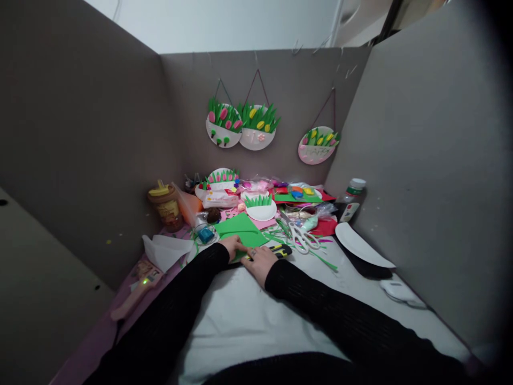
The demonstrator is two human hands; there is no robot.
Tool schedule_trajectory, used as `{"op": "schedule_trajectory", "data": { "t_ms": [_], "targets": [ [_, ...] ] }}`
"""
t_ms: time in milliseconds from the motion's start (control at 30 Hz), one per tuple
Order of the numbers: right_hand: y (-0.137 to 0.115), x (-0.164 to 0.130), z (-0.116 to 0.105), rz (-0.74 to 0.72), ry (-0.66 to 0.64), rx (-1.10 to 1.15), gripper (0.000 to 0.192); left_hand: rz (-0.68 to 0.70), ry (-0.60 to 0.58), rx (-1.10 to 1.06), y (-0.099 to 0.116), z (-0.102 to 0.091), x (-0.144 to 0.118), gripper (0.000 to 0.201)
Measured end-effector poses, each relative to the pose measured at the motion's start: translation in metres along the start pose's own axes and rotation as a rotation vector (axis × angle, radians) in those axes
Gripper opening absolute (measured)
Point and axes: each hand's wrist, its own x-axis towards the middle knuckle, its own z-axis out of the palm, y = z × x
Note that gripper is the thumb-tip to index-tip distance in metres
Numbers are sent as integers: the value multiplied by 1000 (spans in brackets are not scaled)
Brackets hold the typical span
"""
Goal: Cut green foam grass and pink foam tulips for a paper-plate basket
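Observation:
A sheet of green paper (240, 229) lies on the white table cover, with a crease or raised strip across it. My left hand (232, 247) is at its near edge, fingers bent and closed on the paper. Close against it, my right hand (261, 262), wearing a ring, presses its fingers together at the same edge. Just behind the right hand lies a yellow and black utility knife (284, 250), partly covered by that hand. White-handled scissors (302, 238) rest further right among green paper scraps (326, 263). A paper plate with green paper grass (262, 209) sits behind the sheet.
Decorated paper plates (256, 136) hang on the grey back panel. At the left are a brown cup (165, 206), white paper (166, 252) and a pink glue gun (138, 294) with a green light. A bottle (352, 199) and half plate (363, 247) stand right. Side panels enclose the table.

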Motion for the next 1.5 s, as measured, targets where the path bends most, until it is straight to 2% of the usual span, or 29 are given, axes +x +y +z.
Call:
{"op": "schedule_trajectory", "data": {
  "t_ms": [133,233,300,367,433,533,633,667,733,867,900,967,1100,1200,1267,1300,1400,1500],
  "targets": [
    [1,-6,-1,-182,21,95,27,49,37,82,-6,0,-2,31],
    [22,-14,-1,-220,59,167,35,21,75,0,-10,-5,-3,36],
    [46,-20,-4,-77,94,178,45,-14,90,-9,-7,-9,-5,36],
    [74,-24,-9,169,108,156,51,-25,96,51,2,-13,-9,32],
    [102,-28,-13,454,46,111,51,-4,89,116,15,-15,-13,26],
    [134,-34,-15,811,-103,54,49,-14,83,388,36,-13,-19,31],
    [146,-37,-11,961,-177,49,45,-107,59,538,49,-10,-21,18],
    [145,-36,-8,958,-169,49,45,-129,53,562,51,-10,-21,17],
    [135,-32,-3,861,-86,42,47,-142,49,594,54,-10,-21,19],
    [100,-20,4,419,212,91,43,-56,115,650,59,-14,-20,22],
    [92,-17,6,317,260,112,41,-25,137,662,60,-15,-20,22],
    [79,-13,8,211,299,134,31,25,163,674,62,-18,-20,21],
    [76,-10,12,247,309,162,19,-9,224,597,56,-28,-20,21],
    [82,-9,14,356,410,310,17,-84,441,415,51,-37,-20,25],
    [79,-8,14,430,468,509,15,-93,596,196,51,-37,-19,25],
    [74,-7,14,444,475,618,15,-98,623,60,52,-35,-18,23],
    [50,-3,13,387,427,828,14,-134,449,-284,61,-23,-16,22],
    [27,1,13,335,411,862,12,-192,400,-414,70,-12,-17,27]
  ]
}}
